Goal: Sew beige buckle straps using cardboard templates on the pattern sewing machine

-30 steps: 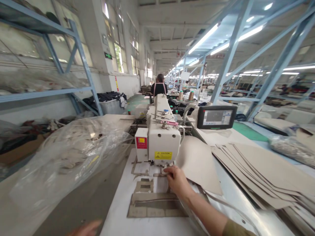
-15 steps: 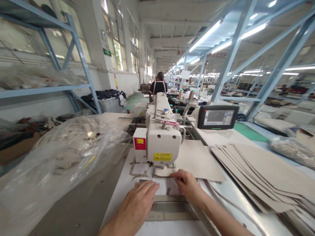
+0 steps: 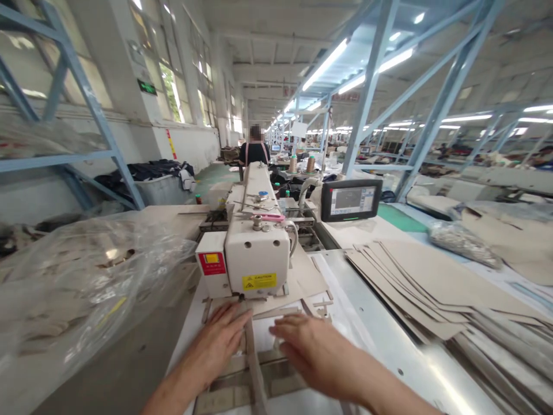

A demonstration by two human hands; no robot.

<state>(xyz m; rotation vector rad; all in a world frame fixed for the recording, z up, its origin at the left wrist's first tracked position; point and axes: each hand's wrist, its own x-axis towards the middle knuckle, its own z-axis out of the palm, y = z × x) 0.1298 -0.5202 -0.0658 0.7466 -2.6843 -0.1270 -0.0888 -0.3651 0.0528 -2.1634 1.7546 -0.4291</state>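
We're at the bottom centre of the frame: our left hand lies open on the slotted sewing template, holding nothing. Our right hand spreads open just beside it, empty, below the white sewing machine.

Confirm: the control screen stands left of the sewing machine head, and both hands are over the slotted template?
No: the control screen stands right of the sewing machine head, in the head view. The left hand and right hand are over the slotted template, as stated.
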